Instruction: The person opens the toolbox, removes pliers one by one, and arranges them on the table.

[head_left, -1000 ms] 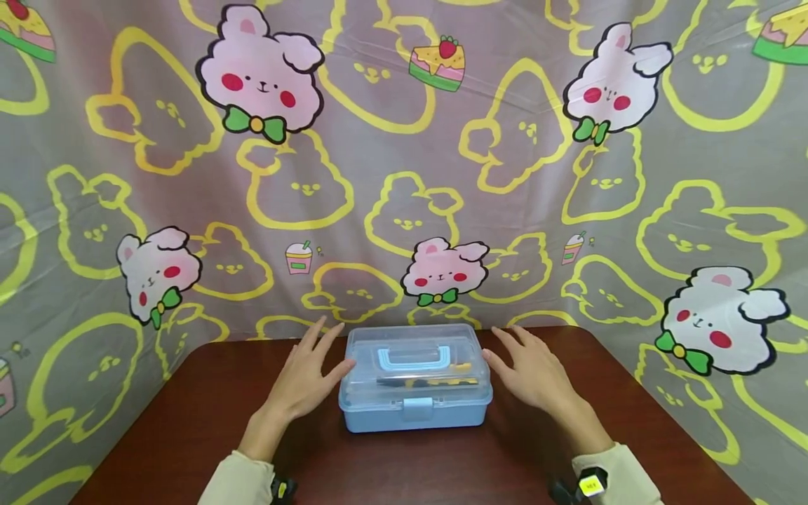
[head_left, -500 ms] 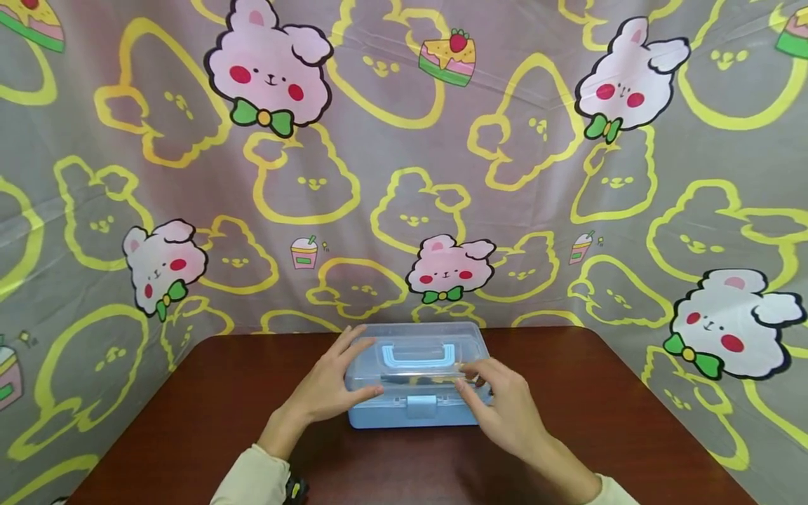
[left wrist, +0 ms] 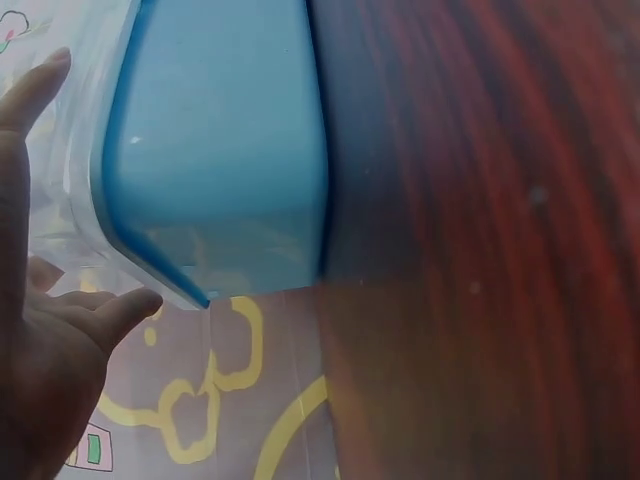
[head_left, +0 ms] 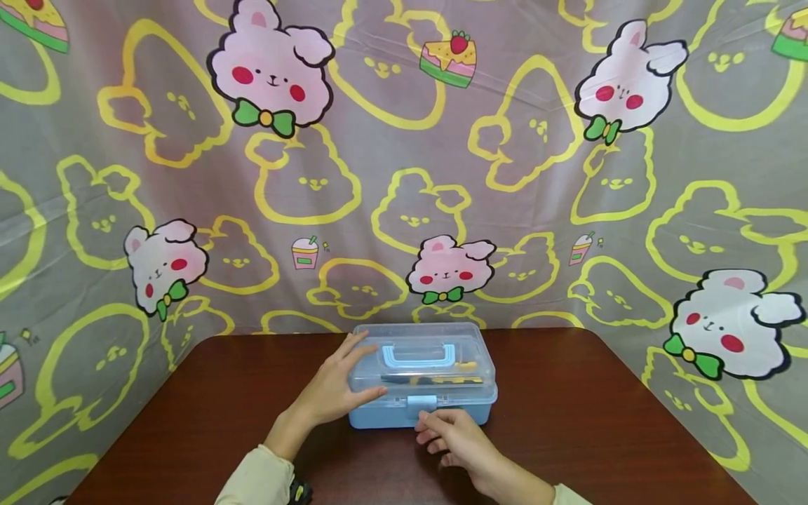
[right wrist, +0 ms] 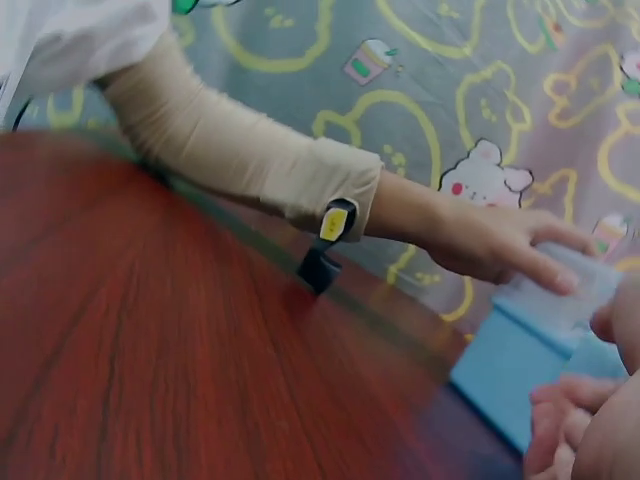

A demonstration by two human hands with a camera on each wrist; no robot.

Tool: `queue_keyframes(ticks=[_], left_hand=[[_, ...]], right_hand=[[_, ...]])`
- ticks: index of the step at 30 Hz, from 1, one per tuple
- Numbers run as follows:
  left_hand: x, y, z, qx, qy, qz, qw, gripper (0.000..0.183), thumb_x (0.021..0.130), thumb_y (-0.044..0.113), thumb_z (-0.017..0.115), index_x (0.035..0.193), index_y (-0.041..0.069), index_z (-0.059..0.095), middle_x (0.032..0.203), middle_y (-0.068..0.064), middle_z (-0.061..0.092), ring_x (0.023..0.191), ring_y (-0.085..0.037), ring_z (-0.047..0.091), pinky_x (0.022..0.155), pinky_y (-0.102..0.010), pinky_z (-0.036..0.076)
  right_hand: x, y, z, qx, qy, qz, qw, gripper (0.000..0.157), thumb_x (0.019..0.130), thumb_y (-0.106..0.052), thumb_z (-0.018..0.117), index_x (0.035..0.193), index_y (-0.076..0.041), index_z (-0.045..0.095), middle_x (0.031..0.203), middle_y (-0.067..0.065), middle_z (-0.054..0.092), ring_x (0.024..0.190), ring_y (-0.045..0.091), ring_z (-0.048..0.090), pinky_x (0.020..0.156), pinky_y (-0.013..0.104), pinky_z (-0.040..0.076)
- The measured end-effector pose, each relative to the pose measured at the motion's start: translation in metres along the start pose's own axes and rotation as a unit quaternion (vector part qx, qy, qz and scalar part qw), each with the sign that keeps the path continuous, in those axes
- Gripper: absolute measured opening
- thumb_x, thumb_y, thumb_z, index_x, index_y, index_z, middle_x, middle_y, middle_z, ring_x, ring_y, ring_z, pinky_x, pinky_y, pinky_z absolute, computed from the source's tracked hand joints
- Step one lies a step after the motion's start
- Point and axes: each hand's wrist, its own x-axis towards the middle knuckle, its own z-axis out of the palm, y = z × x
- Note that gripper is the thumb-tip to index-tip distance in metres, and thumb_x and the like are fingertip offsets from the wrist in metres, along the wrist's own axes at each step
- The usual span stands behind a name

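Note:
A tool box with a light-blue base (head_left: 379,419) and a clear lid (head_left: 468,340) stands on the table, lid down. On its lid is a blue carry handle (head_left: 419,365); a blue latch (head_left: 421,402) sits mid-front. Black and yellow items (head_left: 442,380) show through the plastic. My left hand (head_left: 334,384) rests against the lid's left side with fingers and thumb spread; the left wrist view shows its thumb near the rim (left wrist: 100,190). My right hand (head_left: 463,443) is at the front, loosely bent fingers and thumb right at the latch's lower edge.
The dark red-brown table (head_left: 600,414) extends on both sides of the box. A patterned cloth (head_left: 517,210) with rabbit prints hangs behind and around it. A small black device (right wrist: 335,222) with a yellow label is strapped at the left sleeve's cuff.
Both hands have come in from beside the box. The left now rests on the lid's left side; the right passed the lid's right front and moved down and left to the latch.

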Motion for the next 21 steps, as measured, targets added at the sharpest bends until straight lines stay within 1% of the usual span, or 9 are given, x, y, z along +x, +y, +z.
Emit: queue_keyframes(ticks=[1,3,4,6,8,11,14,18,21], left_hand=[[0.000,0.000,0.000,-0.003,0.000,0.000,1.0000,0.073,0.085,0.055,0.082,0.142,0.014,0.062,0.161,-0.011,0.039,0.150,-0.042,0.025,0.104,-0.065,0.040],[-0.001,-0.001,0.000,-0.008,-0.002,0.002,1.0000,0.073,0.085,0.055,0.082,0.142,0.013,0.062,0.161,-0.011,0.040,0.150,-0.043,0.026,0.104,-0.065,0.040],[-0.001,-0.001,0.000,-0.010,-0.003,0.003,0.9999,0.073,0.085,0.055,0.082,0.141,0.013,0.063,0.160,-0.012,0.040,0.149,-0.044,0.027,0.104,-0.065,0.040],[-0.001,-0.001,0.000,-0.013,-0.003,0.007,0.9999,0.072,0.085,0.054,0.082,0.141,0.013,0.064,0.160,-0.012,0.041,0.149,-0.045,0.027,0.104,-0.065,0.040],[0.000,-0.002,-0.001,-0.017,-0.001,0.010,0.9998,0.072,0.084,0.053,0.083,0.140,0.012,0.065,0.159,-0.013,0.042,0.148,-0.046,0.028,0.104,-0.065,0.041],[0.001,-0.003,-0.003,-0.024,0.003,0.015,0.9996,0.071,0.083,0.052,0.085,0.139,0.012,0.066,0.158,-0.013,0.044,0.148,-0.046,0.028,0.103,-0.065,0.041],[0.002,-0.003,-0.004,-0.026,0.004,0.018,0.9995,0.070,0.083,0.050,0.086,0.139,0.012,0.066,0.157,-0.014,0.044,0.148,-0.047,0.028,0.103,-0.065,0.040],[0.002,-0.002,-0.005,-0.027,0.001,0.024,0.9993,0.069,0.084,0.049,0.086,0.139,0.012,0.066,0.157,-0.016,0.044,0.146,-0.050,0.029,0.102,-0.066,0.041],[0.002,-0.001,-0.006,-0.025,0.004,0.026,0.9993,0.068,0.084,0.048,0.086,0.138,0.012,0.067,0.155,-0.017,0.045,0.145,-0.052,0.030,0.102,-0.066,0.041]], right_hand=[[0.001,0.003,0.001,0.024,0.002,0.027,0.999,0.045,0.102,-0.042,0.064,0.108,0.002,0.070,0.088,0.003,0.071,0.072,0.012,0.062,0.057,0.025,0.046],[0.003,0.006,0.002,0.073,0.011,0.072,0.995,0.054,0.098,-0.051,0.068,0.111,0.002,0.068,0.091,0.003,0.072,0.071,0.010,0.064,0.057,0.022,0.046],[0.003,0.007,0.002,0.093,0.017,0.088,0.992,0.058,0.096,-0.054,0.069,0.112,0.001,0.067,0.093,0.003,0.073,0.070,0.009,0.065,0.056,0.021,0.046],[0.005,0.007,0.004,0.125,0.030,0.102,0.987,0.066,0.092,-0.060,0.072,0.113,0.002,0.066,0.094,0.003,0.074,0.070,0.008,0.066,0.056,0.020,0.045],[0.007,0.006,0.006,0.150,0.043,0.107,0.982,0.071,0.088,-0.063,0.073,0.113,0.003,0.067,0.092,0.002,0.075,0.068,0.007,0.064,0.057,0.020,0.045],[0.009,0.005,0.008,0.168,0.063,0.102,0.978,0.074,0.087,-0.065,0.075,0.113,0.004,0.068,0.087,0.000,0.075,0.064,0.004,0.061,0.057,0.019,0.044],[0.010,0.005,0.010,0.174,0.084,0.099,0.976,0.076,0.086,-0.063,0.076,0.113,0.007,0.069,0.083,0.000,0.074,0.061,0.003,0.058,0.056,0.019,0.044],[0.010,0.006,0.012,0.177,0.100,0.099,0.974,0.077,0.085,-0.062,0.078,0.114,0.010,0.069,0.078,0.002,0.073,0.057,0.001,0.056,0.056,0.019,0.045],[0.011,0.006,0.013,0.176,0.106,0.096,0.974,0.076,0.084,-0.063,0.078,0.109,0.009,0.068,0.076,0.003,0.073,0.055,0.001,0.055,0.054,0.019,0.044]])
